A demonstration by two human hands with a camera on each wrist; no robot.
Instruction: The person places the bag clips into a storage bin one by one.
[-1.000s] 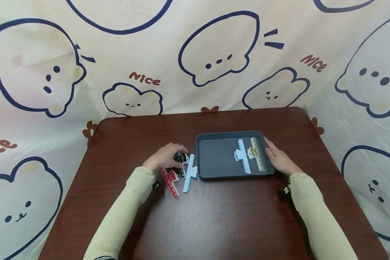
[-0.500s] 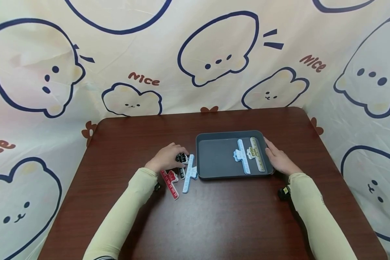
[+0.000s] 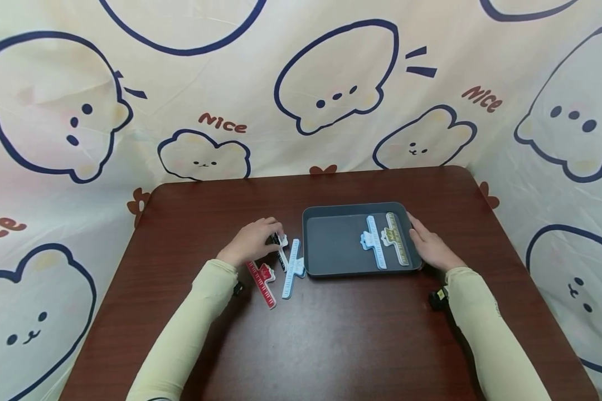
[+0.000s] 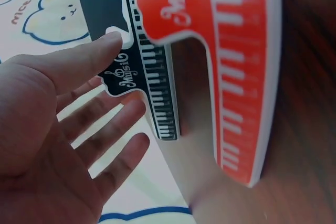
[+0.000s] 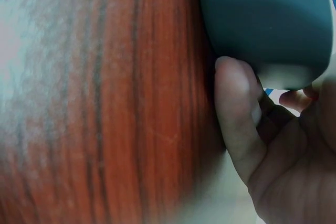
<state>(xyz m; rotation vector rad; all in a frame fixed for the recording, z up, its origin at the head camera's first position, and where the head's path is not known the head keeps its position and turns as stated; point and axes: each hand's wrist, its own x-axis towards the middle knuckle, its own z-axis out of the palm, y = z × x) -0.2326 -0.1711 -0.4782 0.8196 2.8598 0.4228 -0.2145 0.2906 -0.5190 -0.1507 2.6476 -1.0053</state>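
Turned since half a second ago to show more white edge, see one black clip (image 4: 149,66), with a left hand (image 3: 253,242) shifted slightly leftward above it. Across a brown table (image 3: 361,340), look right of centre for a grey tray (image 3: 331,239). At its right end, find a right hand (image 3: 433,249), with thumb extended and one finger laid straight along the wall, touching rather than closing round. Left of the tray, note the left hand pinching the black clip's handle between thumb and fingertip, with the other fingers loosely spread. Inside the tray's right half, see a blue clip (image 3: 376,242) and a gold clip (image 3: 397,239) side by side. Outside, just left of the tray, find a second blue clip (image 3: 292,270), with the black clip just left of it and a red clip (image 3: 263,284) nearer the camera. Impossible to tell whether fully off the table. Best, by judgement, to squeeze only enough to hold, without springing the clip open, and to lift clear of both neighbours before any sideways travel.
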